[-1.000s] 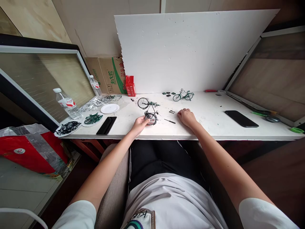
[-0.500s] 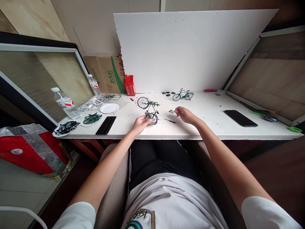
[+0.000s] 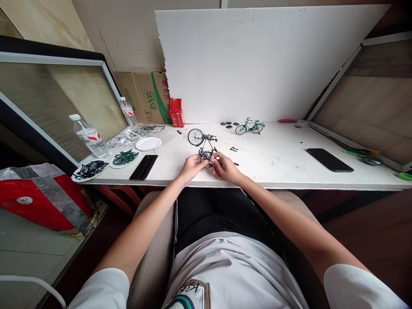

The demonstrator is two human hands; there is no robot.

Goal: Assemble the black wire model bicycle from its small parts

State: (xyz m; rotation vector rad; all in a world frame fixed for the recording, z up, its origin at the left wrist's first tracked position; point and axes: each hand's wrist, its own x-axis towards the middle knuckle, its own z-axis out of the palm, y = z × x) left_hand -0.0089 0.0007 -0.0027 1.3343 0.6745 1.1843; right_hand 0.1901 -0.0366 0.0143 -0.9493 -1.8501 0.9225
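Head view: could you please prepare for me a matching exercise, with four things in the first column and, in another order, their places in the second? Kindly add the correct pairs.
Things:
1. Near wheel
2. Red box
3. Green parts
4. Standing bike

Places:
A. On a white plate
B. Beside small dark pieces
C. Between left hand and right hand
D. Beside the printed carton

Right pairs: 1-C, 2-D, 3-A, 4-B.

My right grip (image 3: pixel 222 166) has mostly free counter (image 3: pixel 277 165) toward the right-hand phone (image 3: pixel 330 160), but the standing bicycle (image 3: pixel 250 128) blocks farther back.
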